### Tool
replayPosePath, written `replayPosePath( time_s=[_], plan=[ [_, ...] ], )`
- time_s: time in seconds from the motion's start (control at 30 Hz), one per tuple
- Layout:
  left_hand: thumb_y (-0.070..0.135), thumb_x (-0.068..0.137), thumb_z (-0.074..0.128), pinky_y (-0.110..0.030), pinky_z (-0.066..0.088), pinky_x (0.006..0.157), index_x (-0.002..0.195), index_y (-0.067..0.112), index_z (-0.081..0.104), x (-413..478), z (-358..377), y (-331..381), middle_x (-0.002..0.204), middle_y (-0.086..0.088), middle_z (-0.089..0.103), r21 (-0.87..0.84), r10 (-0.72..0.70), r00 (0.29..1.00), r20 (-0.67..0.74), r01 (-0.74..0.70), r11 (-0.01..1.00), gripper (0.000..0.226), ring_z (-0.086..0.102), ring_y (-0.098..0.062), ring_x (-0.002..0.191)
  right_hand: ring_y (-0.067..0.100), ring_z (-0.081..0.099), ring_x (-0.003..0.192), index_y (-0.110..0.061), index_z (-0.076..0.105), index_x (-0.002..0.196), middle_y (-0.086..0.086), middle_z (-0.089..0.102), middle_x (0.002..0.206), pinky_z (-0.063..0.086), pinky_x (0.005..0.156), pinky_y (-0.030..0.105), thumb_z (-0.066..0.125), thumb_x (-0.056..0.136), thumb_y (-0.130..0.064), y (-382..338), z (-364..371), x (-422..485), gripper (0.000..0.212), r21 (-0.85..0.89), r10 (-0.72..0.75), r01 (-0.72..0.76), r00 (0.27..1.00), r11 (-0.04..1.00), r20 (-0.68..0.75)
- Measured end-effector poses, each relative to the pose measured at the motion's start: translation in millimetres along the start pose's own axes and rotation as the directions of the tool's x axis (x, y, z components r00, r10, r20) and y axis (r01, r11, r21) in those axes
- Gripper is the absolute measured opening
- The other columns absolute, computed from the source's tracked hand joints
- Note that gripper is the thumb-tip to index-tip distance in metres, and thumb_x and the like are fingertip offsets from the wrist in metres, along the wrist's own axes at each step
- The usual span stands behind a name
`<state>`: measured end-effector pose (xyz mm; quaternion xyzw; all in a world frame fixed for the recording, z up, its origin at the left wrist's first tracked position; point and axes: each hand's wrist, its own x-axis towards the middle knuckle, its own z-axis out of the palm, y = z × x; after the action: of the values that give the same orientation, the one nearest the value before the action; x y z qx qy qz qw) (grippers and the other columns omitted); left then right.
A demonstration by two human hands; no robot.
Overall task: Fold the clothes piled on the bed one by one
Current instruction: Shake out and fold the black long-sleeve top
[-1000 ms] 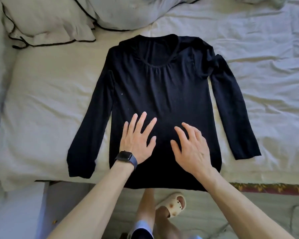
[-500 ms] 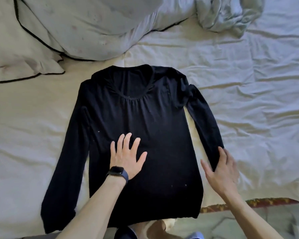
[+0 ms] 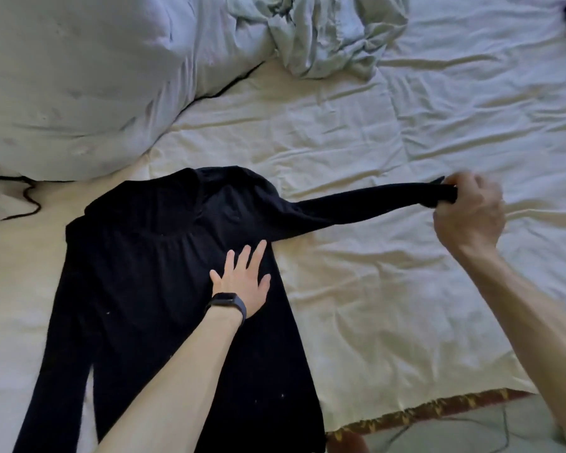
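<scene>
black top [image 3: 144, 273] lies flat on the bed [image 3: 406, 305] at 7 o'clock, left hand [image 3: 242, 282] spread flat pinning it so it won't slide while right hand [image 3: 468, 212] pinches the sleeve cuff [image 3: 445, 194] out toward 2 o'clock, probably for folding in

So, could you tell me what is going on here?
A person is folding a black top on the bed. The left grip presses flat on the top's body, near its edge. The right grip holds one sleeve by the cuff, stretched out sideways. The other sleeve lies alongside the body; nothing is folded yet.
</scene>
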<state>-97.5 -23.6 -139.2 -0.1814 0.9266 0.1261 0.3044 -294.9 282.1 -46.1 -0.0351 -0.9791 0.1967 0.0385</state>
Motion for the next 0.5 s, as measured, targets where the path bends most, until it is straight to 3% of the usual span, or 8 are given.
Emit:
replayPosePath(
  time_s=[0.1, 0.17, 0.23, 0.33, 0.4, 0.5],
  plan=[
    [0.046, 0.103, 0.035, -0.057, 0.035, 0.108, 0.157, 0.039, -0.005, 7, -9, 17, 0.163, 0.008, 0.017, -0.008, -0.087, 0.996, -0.002, 0.087, 0.996, 0.068, 0.013, -0.026, 0.151, 0.044, 0.049, 0.111, -0.011, 0.065, 0.105, 0.02, 0.059, 0.109, 0.035, 0.09, 0.049, 0.047, 0.086, -0.008, 16, -9, 58, 0.026, -0.036, -0.066, 0.062, 0.99, 0.997, -0.122],
    [0.045, 0.103, 0.036, -0.052, 0.039, 0.106, 0.158, 0.035, 0.007, 11, -16, 25, 0.159, 0.007, 0.024, 0.017, -0.128, 0.992, 0.008, 0.127, 0.992, 0.063, 0.024, -0.025, 0.146, 0.042, 0.046, 0.116, -0.014, 0.066, 0.108, 0.018, 0.057, 0.115, 0.034, 0.092, 0.049, 0.05, 0.085, -0.002, 28, 0, 78, 0.031, -0.091, -0.088, 0.081, 0.993, 0.993, -0.078],
    [0.045, 0.103, 0.035, -0.045, 0.042, 0.102, 0.155, 0.033, 0.02, 19, -26, 32, 0.153, 0.004, 0.031, 0.112, -0.154, 0.988, 0.026, 0.15, 0.982, 0.056, 0.037, -0.026, 0.135, 0.038, 0.041, 0.124, -0.02, 0.065, 0.12, 0.015, 0.054, 0.127, 0.033, 0.097, 0.048, 0.054, 0.085, -0.002, 46, 17, 84, 0.04, -0.226, -0.01, 0.043, 0.989, 0.973, 0.147],
    [0.042, 0.101, 0.039, -0.037, 0.043, 0.089, 0.138, 0.026, 0.044, 39, -45, 47, 0.133, -0.001, 0.044, 0.167, -0.168, 0.983, -0.073, 0.178, 0.97, 0.04, 0.047, -0.024, 0.116, 0.039, 0.039, 0.129, -0.018, 0.057, 0.129, 0.019, 0.049, 0.139, 0.035, 0.103, 0.049, 0.05, 0.088, -0.014, 75, 44, 74, 0.041, -0.431, 0.23, 0.001, 0.844, 0.902, 0.484],
    [0.034, 0.1, 0.044, -0.037, 0.042, 0.087, 0.129, 0.021, 0.052, 60, -61, 61, 0.129, -0.002, 0.047, 0.098, -0.138, 0.969, -0.203, 0.161, 0.982, 0.033, 0.048, -0.024, 0.114, 0.041, 0.04, 0.128, -0.016, 0.055, 0.127, 0.02, 0.047, 0.139, 0.036, 0.104, 0.049, 0.049, 0.089, -0.018, 86, 55, 66, 0.039, -0.354, 0.271, -0.089, 0.819, 0.931, 0.506],
    [0.02, 0.098, 0.049, -0.04, 0.043, 0.095, 0.135, 0.02, 0.052, 96, -85, 87, 0.14, -0.003, 0.046, 0.113, 0.031, 0.955, -0.295, 0.002, 0.994, 0.037, 0.046, -0.026, 0.124, 0.038, 0.048, 0.123, -0.015, 0.058, 0.128, 0.015, 0.056, 0.129, 0.04, 0.1, 0.044, 0.052, 0.093, -0.032, 88, 64, 63, 0.039, -0.08, 0.304, -0.3, 0.849, 0.951, 0.432]
  ],
)
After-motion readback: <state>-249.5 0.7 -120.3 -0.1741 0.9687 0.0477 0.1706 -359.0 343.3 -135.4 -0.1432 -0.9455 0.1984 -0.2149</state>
